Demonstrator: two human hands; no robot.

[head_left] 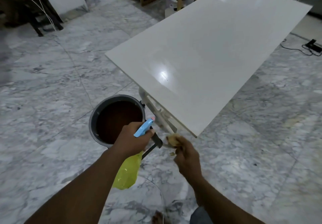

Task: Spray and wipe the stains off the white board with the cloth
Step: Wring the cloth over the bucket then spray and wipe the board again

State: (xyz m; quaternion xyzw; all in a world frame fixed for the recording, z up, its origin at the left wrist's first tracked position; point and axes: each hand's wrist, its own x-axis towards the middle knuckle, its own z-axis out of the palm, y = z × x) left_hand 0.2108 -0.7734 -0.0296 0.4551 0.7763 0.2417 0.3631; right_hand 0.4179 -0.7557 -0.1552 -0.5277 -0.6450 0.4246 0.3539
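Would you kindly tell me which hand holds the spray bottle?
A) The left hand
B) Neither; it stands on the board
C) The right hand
A: the left hand grips the spray bottle just below its blue head, while the right hand holds the cloth.

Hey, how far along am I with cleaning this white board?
The white board looks mostly clean; only faint specks show near the glare. The left hand grips the spray bottle, right hand holds the cloth, both off the board. Left: spray and wipe those specks.
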